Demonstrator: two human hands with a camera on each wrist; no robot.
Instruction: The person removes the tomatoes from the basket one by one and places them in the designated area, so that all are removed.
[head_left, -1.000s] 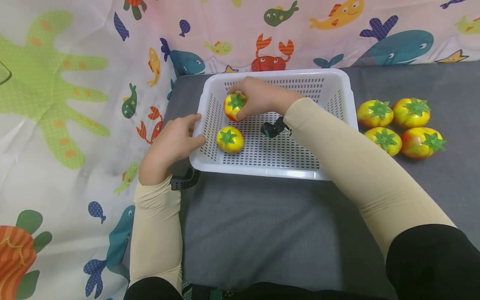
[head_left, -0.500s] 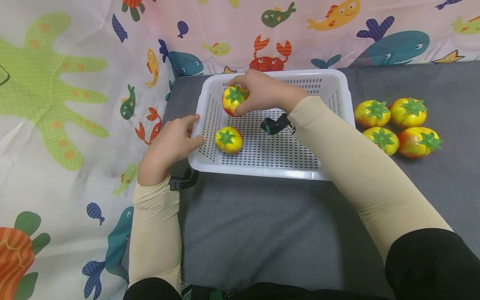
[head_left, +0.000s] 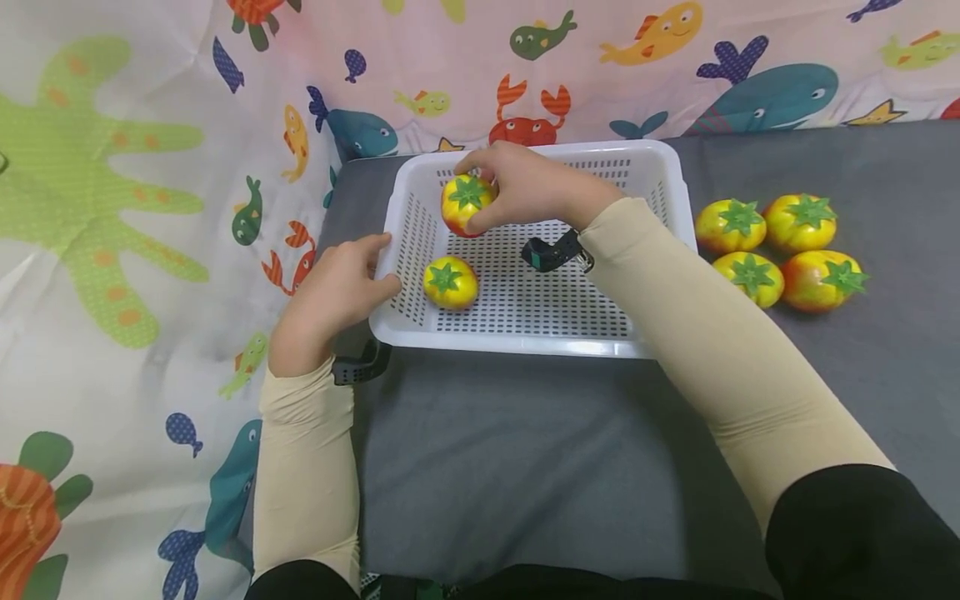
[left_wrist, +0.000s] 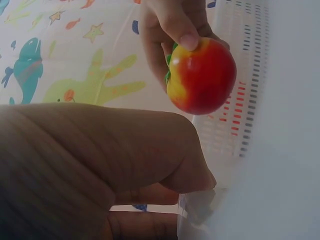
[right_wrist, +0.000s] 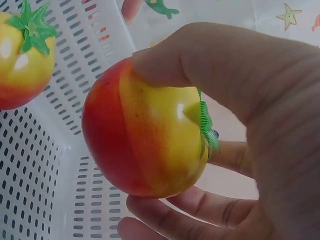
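Note:
My right hand (head_left: pixel 525 185) grips a red-and-yellow toy tomato (right_wrist: pixel 145 135) with a green star-shaped leaf, thumb on one side and fingers on the other. It holds this tomato over the back left part of a white perforated plastic basket (head_left: pixel 517 344). In the left wrist view the held tomato (left_wrist: pixel 205 75) shows its red underside. A second toy tomato (head_left: pixel 450 283) sits in the basket, at the front left. My left hand (head_left: pixel 326 296) holds the basket's left rim, thumb over the edge; its other fingers are partly hidden.
Several more toy tomatoes (head_left: pixel 821 279) lie grouped on the grey cloth (head_left: pixel 525 467) right of the basket. A curtain with sea animals (head_left: pixel 442 50) hangs behind and to the left. Each wrist carries a black strap (head_left: pixel 363 364).
My right hand has lifted the tomato slightly from its lower spot in the basket, then stayed over the back left. My left hand keeps its place at the rim. The head view has shifted a little.

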